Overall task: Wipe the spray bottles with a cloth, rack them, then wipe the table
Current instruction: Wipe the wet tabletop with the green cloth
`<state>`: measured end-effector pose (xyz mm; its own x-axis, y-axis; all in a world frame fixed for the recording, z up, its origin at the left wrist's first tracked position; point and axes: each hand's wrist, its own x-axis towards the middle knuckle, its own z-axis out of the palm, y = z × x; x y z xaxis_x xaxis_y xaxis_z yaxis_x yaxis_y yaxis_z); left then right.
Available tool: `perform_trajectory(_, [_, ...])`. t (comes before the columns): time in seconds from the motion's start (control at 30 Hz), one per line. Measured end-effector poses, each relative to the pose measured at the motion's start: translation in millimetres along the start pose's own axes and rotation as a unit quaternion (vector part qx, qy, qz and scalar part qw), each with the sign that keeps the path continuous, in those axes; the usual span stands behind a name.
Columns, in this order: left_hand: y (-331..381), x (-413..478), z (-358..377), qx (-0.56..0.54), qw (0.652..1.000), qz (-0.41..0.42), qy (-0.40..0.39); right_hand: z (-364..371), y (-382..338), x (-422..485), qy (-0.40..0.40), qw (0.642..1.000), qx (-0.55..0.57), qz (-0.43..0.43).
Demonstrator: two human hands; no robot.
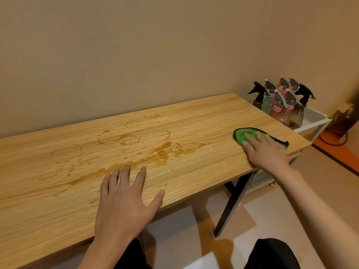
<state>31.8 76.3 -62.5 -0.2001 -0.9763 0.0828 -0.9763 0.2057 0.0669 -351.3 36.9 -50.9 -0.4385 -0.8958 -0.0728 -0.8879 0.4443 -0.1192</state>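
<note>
From my feed, a plain beige plastered wall (136, 45) fills the upper half, lit evenly in a warm tone. A long light oak-grain wooden table (194, 117) stands against it on slanted black metal legs (231, 206). Just beyond its right end sits a white plastic rack (318, 121). The pale beige floor (320, 191) shows lighter and tan patches. At far right lies a bright orange floor strip (330, 135) with a thin black cable (330, 144) looping over it.
</note>
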Motion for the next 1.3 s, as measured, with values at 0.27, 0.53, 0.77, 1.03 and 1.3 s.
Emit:
perform_trajectory(0.27, [0.3,1.6,-1.2,-0.005,1.0,-0.005,0.0,23.9,-89.9,-114.5,-0.043,0.98,-0.013,-0.196])
perform_trajectory(0.53, [-0.8,2.6,1.7,-0.006,1.0,0.002,-0.005,12.9,-120.7,26.4,-0.044,0.987,0.004,-0.154])
perform_trajectory(0.77, [-1.9,1.3,3.2,0.0,1.0,-0.001,-0.006,19.9,-150.8,-12.6,-0.052,0.977,-0.005,-0.208])
perform_trajectory(1.03, [-2.9,2.0,4.9,-0.009,1.0,-0.002,-0.012,11.0,-87.0,-29.9,-0.069,0.98,-0.049,-0.178])
perform_trajectory(1.3, [-3.4,5.7,7.0,-0.011,1.0,-0.006,-0.008,6.5,-144.2,76.8,-0.061,0.994,-0.037,-0.083])
